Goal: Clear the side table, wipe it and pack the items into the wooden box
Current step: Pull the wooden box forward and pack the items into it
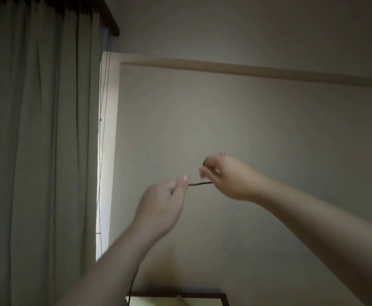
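My left hand pinches a thin dark cord between thumb and fingers, and my right hand is closed on the same cord a little further along, so a short piece runs taut between the two hands. Something small and dark shows at the top of my right fingers, perhaps the end of the cord, but it is too blurred to be sure. Below my left arm, a dark line hangs down toward the side table, of which I see only the dark edge at the bottom of the picture; I think this is the rest of the cord. Both arms are raised in front of the plain wall, with the curtain on my left. The wooden box is not in view. I judge I am gathering the cord so it can be packed. The risk is in the hanging part: if I pull up too quickly, it may drag or knock something on the table that I cannot see. Also the cord is thin and could slip out of my pinch.
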A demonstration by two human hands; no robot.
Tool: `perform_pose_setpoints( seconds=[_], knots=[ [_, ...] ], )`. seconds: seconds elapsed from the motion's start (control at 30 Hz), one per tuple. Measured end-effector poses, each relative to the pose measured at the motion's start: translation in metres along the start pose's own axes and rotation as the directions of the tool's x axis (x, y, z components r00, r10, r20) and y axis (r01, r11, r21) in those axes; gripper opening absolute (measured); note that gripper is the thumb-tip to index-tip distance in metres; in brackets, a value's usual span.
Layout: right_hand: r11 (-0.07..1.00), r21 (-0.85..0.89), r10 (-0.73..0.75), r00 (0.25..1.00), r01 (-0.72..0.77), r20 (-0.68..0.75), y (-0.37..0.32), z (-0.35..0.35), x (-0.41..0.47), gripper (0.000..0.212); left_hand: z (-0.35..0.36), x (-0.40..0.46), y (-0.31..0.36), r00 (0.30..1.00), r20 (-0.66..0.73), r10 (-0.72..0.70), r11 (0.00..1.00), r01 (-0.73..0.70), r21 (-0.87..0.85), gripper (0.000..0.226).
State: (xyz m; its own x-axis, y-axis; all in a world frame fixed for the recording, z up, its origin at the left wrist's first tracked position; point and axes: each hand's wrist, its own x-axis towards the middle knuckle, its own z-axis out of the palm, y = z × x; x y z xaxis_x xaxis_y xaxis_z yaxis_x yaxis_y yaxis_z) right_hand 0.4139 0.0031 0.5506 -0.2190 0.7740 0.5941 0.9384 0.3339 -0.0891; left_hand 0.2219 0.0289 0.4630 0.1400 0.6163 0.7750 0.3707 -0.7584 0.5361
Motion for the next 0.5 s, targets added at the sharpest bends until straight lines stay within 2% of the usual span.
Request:
perform_pose_setpoints(
  seconds=[0.07, 0.1, 0.17, 0.23, 0.3, 0.4, 0.47, 0.5],
  knots=[
    [0.95, 0.269, 0.093, 0.967, -0.157, 0.236, -0.01, 0.012, -0.016, 0.035, -0.018, 0.026, 0.015, 0.998, -0.047, 0.039, 0.994, -0.034, 0.102, 0.06],
    [0.859, 0.455, 0.106, 0.951, -0.235, 0.29, -0.018, 0.015, -0.022, 0.038, -0.024, 0.038, 0.02, 0.997, -0.054, 0.052, 0.989, -0.044, 0.139, 0.059],
    [0.575, 0.75, 0.079, 0.935, -0.326, 0.345, -0.036, 0.01, -0.03, 0.04, -0.024, 0.058, 0.018, 0.999, -0.029, 0.045, 0.993, -0.042, 0.112, 0.058],
    [0.31, 0.88, 0.006, 0.927, -0.359, 0.375, -0.051, 0.0, -0.029, 0.042, -0.015, 0.064, 0.013, 0.999, 0.033, 0.007, 1.0, -0.007, -0.003, 0.06],
    [0.158, 0.927, 0.01, 0.939, -0.341, 0.344, -0.061, -0.008, -0.023, 0.042, -0.001, 0.062, 0.01, 0.994, 0.078, -0.076, 0.983, 0.088, -0.164, 0.063],
    [-0.029, 0.976, 0.17, 0.961, -0.215, 0.217, -0.071, -0.013, -0.006, 0.034, 0.021, 0.048, 0.009, 0.962, 0.058, -0.265, 0.913, 0.27, -0.305, 0.059],
    [-0.045, 0.996, 0.262, 0.961, -0.08, 0.089, -0.067, -0.013, 0.008, 0.033, 0.034, 0.031, 0.004, 0.948, 0.081, -0.307, 0.905, 0.318, -0.284, 0.056],
    [0.015, 1.0, 0.308, 0.951, -0.02, 0.015, -0.06, -0.011, 0.016, 0.035, 0.039, 0.021, 0.0, 0.954, 0.107, -0.28, 0.92, 0.298, -0.255, 0.057]
  ],
)
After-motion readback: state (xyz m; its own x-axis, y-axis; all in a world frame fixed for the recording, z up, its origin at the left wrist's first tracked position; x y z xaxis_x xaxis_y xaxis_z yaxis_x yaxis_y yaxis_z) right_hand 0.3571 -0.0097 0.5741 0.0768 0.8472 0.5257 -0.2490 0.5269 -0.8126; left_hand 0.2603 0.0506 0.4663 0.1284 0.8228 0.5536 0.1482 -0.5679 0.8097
